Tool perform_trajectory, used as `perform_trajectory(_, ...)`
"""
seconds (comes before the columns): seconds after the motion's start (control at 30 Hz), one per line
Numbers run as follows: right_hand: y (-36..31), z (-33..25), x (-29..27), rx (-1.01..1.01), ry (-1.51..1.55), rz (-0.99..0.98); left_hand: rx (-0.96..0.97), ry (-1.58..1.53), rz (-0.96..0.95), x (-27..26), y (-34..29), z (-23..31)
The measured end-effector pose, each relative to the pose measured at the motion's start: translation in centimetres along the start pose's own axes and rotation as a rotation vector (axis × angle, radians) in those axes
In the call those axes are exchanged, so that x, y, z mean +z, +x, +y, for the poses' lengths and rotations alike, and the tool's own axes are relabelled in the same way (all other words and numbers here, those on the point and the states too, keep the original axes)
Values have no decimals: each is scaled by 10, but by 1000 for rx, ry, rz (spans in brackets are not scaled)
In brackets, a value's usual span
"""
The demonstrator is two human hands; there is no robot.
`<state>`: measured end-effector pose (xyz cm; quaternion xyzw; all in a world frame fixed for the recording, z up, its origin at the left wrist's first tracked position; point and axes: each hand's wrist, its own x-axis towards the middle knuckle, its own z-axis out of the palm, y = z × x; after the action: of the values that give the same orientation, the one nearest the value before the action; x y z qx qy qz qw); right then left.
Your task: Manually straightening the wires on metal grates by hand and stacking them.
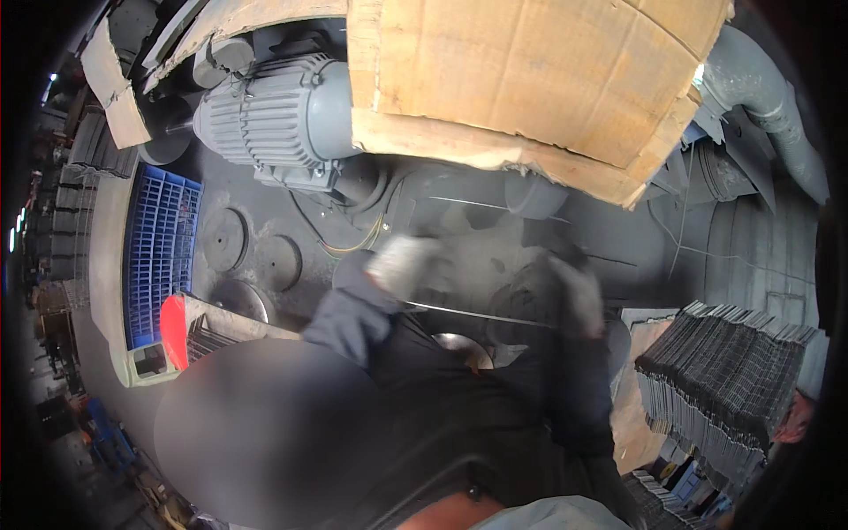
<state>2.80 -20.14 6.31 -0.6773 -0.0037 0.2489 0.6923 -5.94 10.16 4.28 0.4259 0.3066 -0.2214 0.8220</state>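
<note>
My left hand (408,267), in a pale glove and dark sleeve, reaches forward left of the middle. My right hand (579,296), also in a pale glove, is at about the same height to the right. Motion smears the fingers of both, so their grip cannot be made out. Between them lies a blurred grey patch (490,256); whether it is a thin sheet in my hands or a surface behind them is unclear. Just below it runs a thin bright straight edge (477,314). A shiny round metal part (464,349) shows close to my body.
A ribbed grey electric motor (265,110) and a large cardboard sheet (521,75) are ahead. At left are a blue plastic grid (163,252), round discs (224,238) and a red-ended holder (175,331). Stacked dark thin plates (720,380) stand right, below a grey duct (755,79).
</note>
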Motion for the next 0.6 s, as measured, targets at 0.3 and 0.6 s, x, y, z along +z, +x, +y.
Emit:
perform_trajectory(0.3, -53, -16, -47, -37, 140, 155, 268, 521, -273, 42, 29, -8)
perform_trajectory(0.6, -158, -64, -56, -731, -996, 941, 508, 747, -175, 142, -77, -10)
